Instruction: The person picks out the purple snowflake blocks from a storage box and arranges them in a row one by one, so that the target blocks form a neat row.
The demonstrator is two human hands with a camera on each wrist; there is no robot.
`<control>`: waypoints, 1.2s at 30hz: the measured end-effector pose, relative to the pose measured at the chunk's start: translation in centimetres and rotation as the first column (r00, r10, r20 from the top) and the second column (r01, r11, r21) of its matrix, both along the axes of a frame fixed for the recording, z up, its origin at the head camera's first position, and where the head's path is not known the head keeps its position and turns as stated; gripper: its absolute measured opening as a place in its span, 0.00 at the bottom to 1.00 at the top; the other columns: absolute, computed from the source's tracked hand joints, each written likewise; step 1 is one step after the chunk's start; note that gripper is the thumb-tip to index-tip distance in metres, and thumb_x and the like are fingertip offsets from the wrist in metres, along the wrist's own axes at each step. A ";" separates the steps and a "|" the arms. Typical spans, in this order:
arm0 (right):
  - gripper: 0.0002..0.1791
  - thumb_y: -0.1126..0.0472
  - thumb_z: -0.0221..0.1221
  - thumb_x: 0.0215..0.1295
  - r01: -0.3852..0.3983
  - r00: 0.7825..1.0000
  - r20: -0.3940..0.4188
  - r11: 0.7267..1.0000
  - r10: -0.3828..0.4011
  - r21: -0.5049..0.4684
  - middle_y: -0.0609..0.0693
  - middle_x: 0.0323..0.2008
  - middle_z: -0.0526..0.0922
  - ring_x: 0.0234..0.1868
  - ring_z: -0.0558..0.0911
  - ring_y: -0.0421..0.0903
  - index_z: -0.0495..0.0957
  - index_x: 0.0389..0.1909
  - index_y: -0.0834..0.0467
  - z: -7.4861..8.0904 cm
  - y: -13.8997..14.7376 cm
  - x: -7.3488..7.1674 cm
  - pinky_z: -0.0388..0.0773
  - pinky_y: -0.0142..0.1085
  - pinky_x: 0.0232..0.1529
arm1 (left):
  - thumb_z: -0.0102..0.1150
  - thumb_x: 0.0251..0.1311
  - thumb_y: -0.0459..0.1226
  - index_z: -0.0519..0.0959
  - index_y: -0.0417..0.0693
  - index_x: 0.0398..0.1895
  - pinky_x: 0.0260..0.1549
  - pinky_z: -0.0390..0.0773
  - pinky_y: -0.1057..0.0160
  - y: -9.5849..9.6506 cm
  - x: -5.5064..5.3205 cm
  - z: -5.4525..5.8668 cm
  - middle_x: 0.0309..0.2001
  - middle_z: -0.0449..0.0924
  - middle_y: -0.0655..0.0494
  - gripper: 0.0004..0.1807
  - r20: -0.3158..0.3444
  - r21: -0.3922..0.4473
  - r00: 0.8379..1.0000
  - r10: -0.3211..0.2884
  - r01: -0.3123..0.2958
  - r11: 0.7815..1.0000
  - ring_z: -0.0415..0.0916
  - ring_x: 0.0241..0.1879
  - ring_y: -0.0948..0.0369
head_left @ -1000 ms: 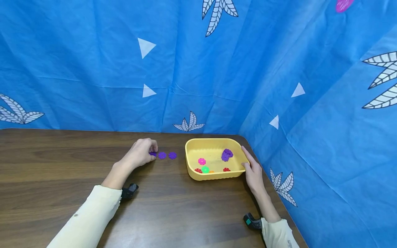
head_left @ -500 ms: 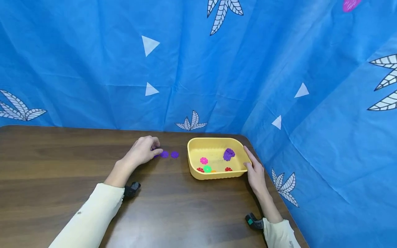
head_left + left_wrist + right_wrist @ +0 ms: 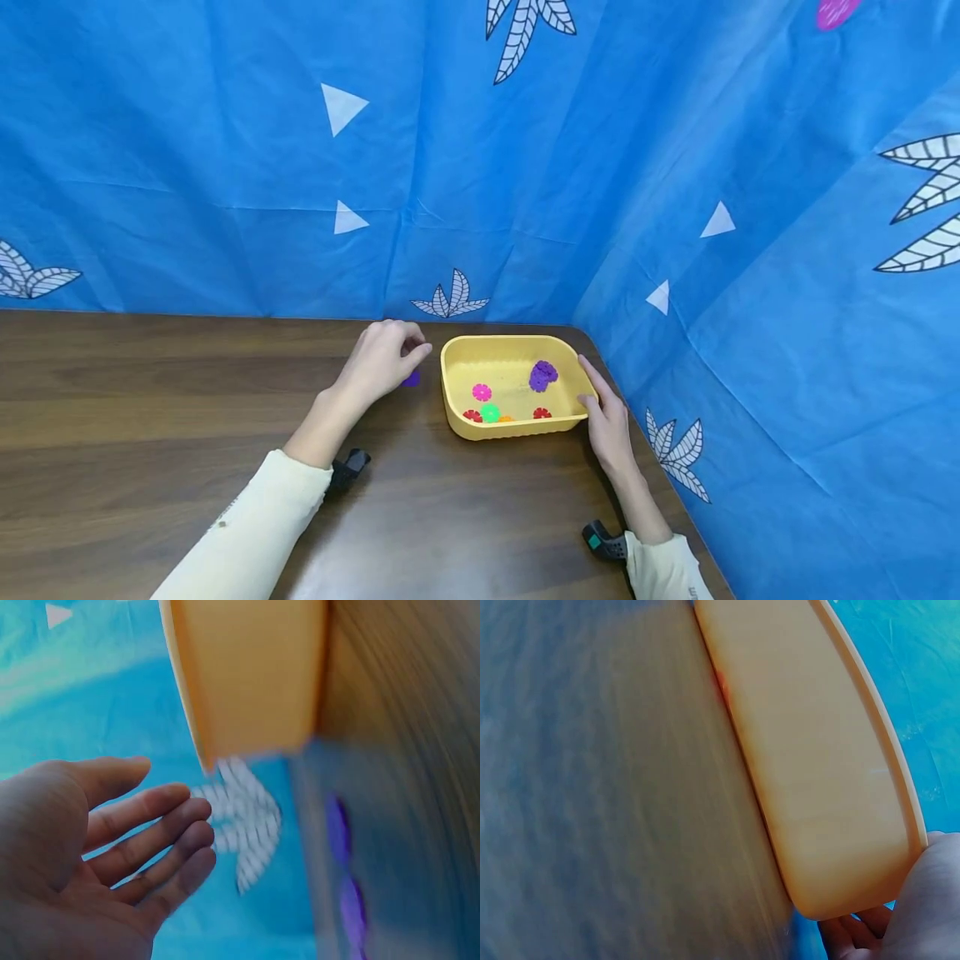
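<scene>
My left hand [image 3: 386, 360] is over the table just left of the yellow plastic basket [image 3: 517, 427], nothing between its loosely bent fingers. In the left wrist view the fingers [image 3: 169, 836] are spread a little apart from the thumb. Below that hand lie purple flower-shaped discs [image 3: 353, 911] in a row on the table; in the head view one purple disc [image 3: 411, 379] peeks out under it. At the basket's right end, my right hand [image 3: 611, 429] grips the rim, thumb on the inside and fingers outside.
Inside the basket are a clump of purple discs [image 3: 542, 377], a pink disc [image 3: 482, 392], a green disc [image 3: 490, 413] and red and orange ones. The brown wooden table [image 3: 465, 517] meets a blue patterned cloth [image 3: 262, 167] at the back and right.
My left hand has moved right along the row of purple discs towards the basket and covers most of them in the head view. The right hand stays on the rim.
</scene>
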State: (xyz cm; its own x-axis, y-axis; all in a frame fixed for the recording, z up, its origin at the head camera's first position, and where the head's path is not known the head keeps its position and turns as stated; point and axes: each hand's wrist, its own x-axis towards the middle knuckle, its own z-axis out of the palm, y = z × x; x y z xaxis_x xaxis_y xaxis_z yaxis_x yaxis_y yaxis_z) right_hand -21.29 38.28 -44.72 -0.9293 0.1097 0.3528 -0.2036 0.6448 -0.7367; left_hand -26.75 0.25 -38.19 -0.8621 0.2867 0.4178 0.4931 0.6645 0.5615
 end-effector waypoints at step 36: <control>0.33 0.69 0.49 0.78 -0.005 1.000 -0.022 1.000 0.005 -0.017 0.46 0.78 0.70 0.76 0.71 0.52 0.67 0.79 0.42 -0.2 0.0 0.3 0.69 0.55 0.74 | 0.72 0.64 0.40 0.86 0.50 0.60 0.60 0.77 0.51 18.6 0.8 -1.6 0.57 0.77 0.47 0.20 0.294 -0.230 0.945 -0.146 0.218 0.949 0.70 0.57 0.51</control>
State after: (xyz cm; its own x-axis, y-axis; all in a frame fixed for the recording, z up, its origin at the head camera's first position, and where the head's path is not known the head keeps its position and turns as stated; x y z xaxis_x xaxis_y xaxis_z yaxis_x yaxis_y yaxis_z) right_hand -21.01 38.29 -44.95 -0.9219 0.1111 0.3711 -0.2231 0.6309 -0.7431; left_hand -25.96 18.90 -39.76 -0.8546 0.5148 0.0682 0.4726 0.7164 0.5133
